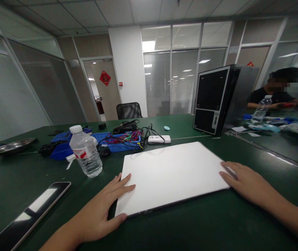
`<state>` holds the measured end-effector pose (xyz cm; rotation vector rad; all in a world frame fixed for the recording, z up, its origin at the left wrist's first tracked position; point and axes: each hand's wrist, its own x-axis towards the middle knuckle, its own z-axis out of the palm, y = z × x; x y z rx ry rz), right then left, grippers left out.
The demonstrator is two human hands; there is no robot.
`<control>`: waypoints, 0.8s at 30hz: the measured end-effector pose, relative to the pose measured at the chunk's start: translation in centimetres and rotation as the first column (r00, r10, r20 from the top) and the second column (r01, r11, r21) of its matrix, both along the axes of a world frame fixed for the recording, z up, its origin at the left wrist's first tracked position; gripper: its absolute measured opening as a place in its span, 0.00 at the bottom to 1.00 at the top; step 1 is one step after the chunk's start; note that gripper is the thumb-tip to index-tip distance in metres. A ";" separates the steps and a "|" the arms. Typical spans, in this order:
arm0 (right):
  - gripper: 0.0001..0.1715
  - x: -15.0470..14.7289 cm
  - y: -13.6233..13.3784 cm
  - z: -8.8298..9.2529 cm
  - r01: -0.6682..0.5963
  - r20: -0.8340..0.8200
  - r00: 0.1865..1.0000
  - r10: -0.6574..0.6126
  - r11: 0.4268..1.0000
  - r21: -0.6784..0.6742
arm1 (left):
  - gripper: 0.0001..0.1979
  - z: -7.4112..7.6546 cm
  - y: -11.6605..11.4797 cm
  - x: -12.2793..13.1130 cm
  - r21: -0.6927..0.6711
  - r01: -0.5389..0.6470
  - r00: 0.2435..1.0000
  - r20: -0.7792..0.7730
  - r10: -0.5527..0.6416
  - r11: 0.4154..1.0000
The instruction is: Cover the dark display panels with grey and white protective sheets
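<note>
A flat white rectangular board [172, 176], with a thin dark edge along its near side, lies on the green table in front of me. My left hand [99, 209] rests at its left edge, fingers spread, with some fingertips on the white surface and the thumb by the near left corner. At the opposite edge, my right hand [245, 181] touches the right side, its fingers stretched out and the thumb apart from them. Neither hand is closed around the board. What my right fingertips touch beneath the edge is hidden.
A clear water bottle [87, 153] stands left of the board, near a dark-screened device [31, 216]. Behind are a blue tray [120, 146] of tangled wires, a white power strip [159, 139] and a black computer tower [222, 101]. A person [282, 90] sits at far right.
</note>
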<state>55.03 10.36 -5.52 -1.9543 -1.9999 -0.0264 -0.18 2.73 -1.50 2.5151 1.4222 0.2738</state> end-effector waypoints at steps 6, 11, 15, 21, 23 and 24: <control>0.46 -0.3 -0.2 0.3 0.003 -0.070 0.998 -0.002 1.000 0.017 | 0.45 0.1 0.1 -0.1 -0.028 0.014 1.000 -0.023 -0.015 1.000; 0.44 -0.6 -0.5 1.7 0.042 -0.235 0.971 -0.043 0.999 -0.009 | 0.43 0.3 0.0 -0.1 -0.009 0.003 1.000 0.018 -0.003 1.000; 0.38 -0.1 -0.7 3.3 0.155 -0.437 0.882 -0.174 0.985 -0.079 | 0.44 0.2 0.0 -0.3 -0.023 0.011 1.000 0.018 -0.011 1.000; 0.27 1.7 -0.5 4.7 0.314 -0.807 0.491 -0.328 0.931 -0.187 | 0.47 0.0 0.2 -0.3 -0.021 -0.023 1.000 0.000 0.023 1.000; 0.32 2.3 -0.3 4.8 0.293 -0.884 0.298 -0.360 0.916 -0.274 | 0.47 -0.3 0.4 -0.5 -0.005 -0.009 1.000 0.015 0.010 1.000; 0.36 2.7 -0.2 4.7 0.273 -0.898 0.252 -0.360 0.917 -0.291 | 0.47 -0.4 0.5 -0.7 0.005 -0.004 1.000 0.021 0.004 1.000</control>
